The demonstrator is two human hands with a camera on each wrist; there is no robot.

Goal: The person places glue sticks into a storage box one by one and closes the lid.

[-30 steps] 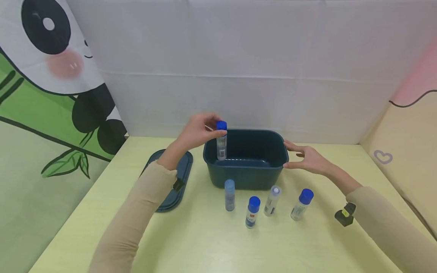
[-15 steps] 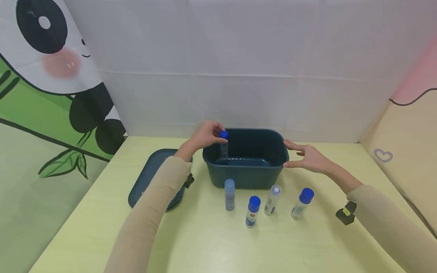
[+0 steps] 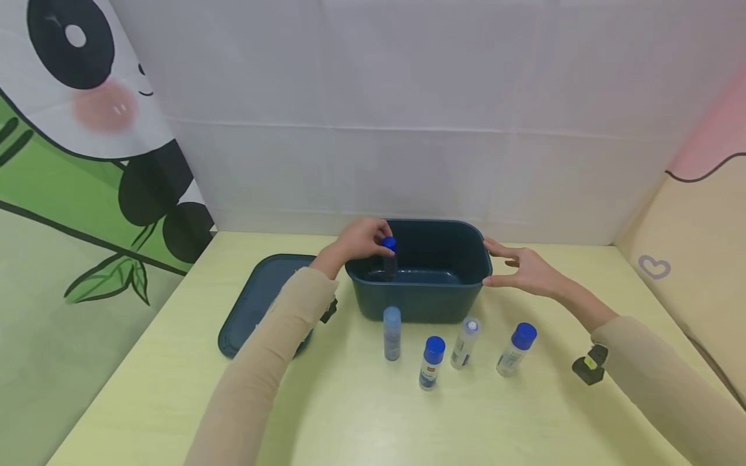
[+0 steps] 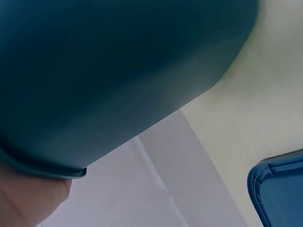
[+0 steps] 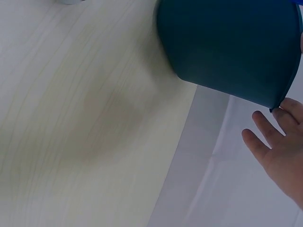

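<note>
My left hand point(image 3: 362, 238) pinches the blue cap of a clear bottle point(image 3: 390, 259), held upright inside the left part of the dark teal bin point(image 3: 419, 303); the bottle's lower end is dim against the bin. In the left wrist view part of the left hand point(image 4: 33, 196) shows beyond the bin's rim, with the bottle hidden. At the bin's right end my right hand point(image 3: 521, 270) touches the rim with spread fingers. The right wrist view shows that hand point(image 5: 281, 146) beside the bin's wall point(image 5: 232, 52), several fingers extended.
In front of the bin stand a light-blue-capped bottle point(image 3: 392, 333), a blue-capped bottle point(image 3: 431, 364), a clear-capped bottle point(image 3: 464, 344) and another blue-capped bottle point(image 3: 514, 351). A dark blue lid point(image 3: 262, 298) lies left, partly under my left forearm. A white cloth point(image 3: 408, 168) hangs behind.
My left hand has moved right and down, lowering the bottle from the bin's left rim to inside the bin. The right hand has stayed at the rim.
</note>
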